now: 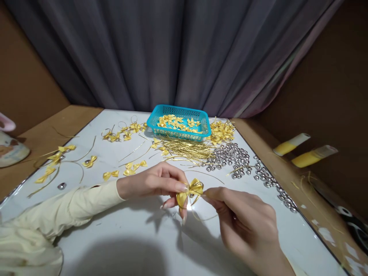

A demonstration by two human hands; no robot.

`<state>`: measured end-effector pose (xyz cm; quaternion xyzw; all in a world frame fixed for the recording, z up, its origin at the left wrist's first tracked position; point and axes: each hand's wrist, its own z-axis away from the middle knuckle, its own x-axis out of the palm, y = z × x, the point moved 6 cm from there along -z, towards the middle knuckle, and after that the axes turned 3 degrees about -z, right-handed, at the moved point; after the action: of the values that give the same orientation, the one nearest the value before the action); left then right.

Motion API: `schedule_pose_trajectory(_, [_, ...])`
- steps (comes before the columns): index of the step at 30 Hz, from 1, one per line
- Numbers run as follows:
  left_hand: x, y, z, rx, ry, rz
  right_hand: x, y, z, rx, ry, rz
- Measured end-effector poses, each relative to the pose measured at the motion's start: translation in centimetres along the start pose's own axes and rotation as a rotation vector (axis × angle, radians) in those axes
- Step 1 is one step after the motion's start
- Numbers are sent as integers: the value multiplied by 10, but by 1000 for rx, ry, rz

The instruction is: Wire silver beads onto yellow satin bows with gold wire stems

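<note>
My left hand (163,182) pinches a yellow ribbon bow (189,193) between thumb and fingers, above the white tabletop. A small silvery bead sits near the bow's middle, partly hidden. My right hand (247,222) is closed, thumb and forefinger pinching a thin gold cord (205,219) at the bow's right side. The cord loops at the bow and its tail hangs below. Beyond my left hand lie several loose yellow bows (110,174). A heap of cut gold cords (186,148) and many silver heart-shaped beads (231,155) lie past my hands.
A blue plastic basket (207,132) with yellow bows stands at the back, a bow pile (222,131) at its right. Bows with cords (50,166) lie at left. On the right ledge are two yellow-filled tubes (313,156) and black-handled scissors (356,230). A mug (13,151) stands far left.
</note>
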<state>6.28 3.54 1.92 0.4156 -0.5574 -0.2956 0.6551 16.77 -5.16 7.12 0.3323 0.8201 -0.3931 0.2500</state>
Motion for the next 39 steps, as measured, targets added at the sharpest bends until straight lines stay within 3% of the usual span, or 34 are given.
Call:
schedule_pose_trajectory(17, [2, -2, -2, 29, 18, -66, 7, 9, -6, 197, -46, -245])
schedule_pose_trajectory(35, [1, 0, -2, 12, 38, -156, 4, 10, -8, 202, -66, -240])
schedule_pose_trajectory(39, [-3, -1, -2, 41, 59, -194, 8, 16, -8, 265, -136, -319])
